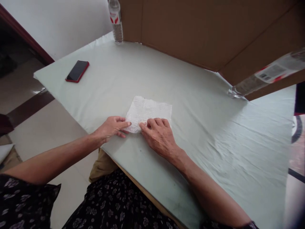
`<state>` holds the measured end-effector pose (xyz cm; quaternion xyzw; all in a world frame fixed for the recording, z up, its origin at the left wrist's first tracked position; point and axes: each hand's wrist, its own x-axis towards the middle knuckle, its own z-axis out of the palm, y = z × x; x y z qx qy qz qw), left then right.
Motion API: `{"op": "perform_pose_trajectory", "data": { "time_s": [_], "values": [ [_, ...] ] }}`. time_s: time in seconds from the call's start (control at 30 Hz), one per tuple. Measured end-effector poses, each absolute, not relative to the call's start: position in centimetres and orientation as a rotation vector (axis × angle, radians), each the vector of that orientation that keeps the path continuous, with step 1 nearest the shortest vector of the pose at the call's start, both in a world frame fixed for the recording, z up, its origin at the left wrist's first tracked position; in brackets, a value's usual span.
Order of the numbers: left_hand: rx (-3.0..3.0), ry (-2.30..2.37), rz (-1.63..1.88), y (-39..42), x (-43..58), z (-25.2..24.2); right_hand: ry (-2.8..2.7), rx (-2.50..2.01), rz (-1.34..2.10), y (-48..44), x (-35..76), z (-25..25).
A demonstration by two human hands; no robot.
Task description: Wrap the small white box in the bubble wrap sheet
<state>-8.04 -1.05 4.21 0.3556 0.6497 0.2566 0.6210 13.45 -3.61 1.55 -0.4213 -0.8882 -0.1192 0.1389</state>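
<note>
A white, crinkled sheet of thin paper (151, 108), like a tissue or napkin, lies spread on the cloth-covered table. My left hand (113, 128) is at its left corner, thumb on top and the other fingers at or under the edge, pinching it. On the sheet's near right part rests my right hand (159, 135), its fingers curled down and the thumb close to the index finger. Small reddish specks (145, 123) show between that thumb and index finger, too small to name. The right fingertips are partly hidden.
A phone in a red case (77, 71) lies on the table (190, 117) at the left. Brown cardboard panels (176, 28) stand along the back, with a clear bottle (116, 24) at their left end and another bottle (267, 74) at the right.
</note>
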Motion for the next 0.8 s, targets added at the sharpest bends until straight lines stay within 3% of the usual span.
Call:
{"op": "perform_pose_trajectory", "data": {
  "time_s": [0.43, 0.8],
  "values": [
    [1.329, 1.575, 0.444, 1.0, -5.7, 3.9, -2.556, -1.223, -0.339, -3.6, 13.2, 1.6],
    [0.873, 1.447, 0.506, 1.3, -4.0, 5.0, -2.552, -1.208, -0.246, -3.6, 13.2, 1.4]
  ]
}}
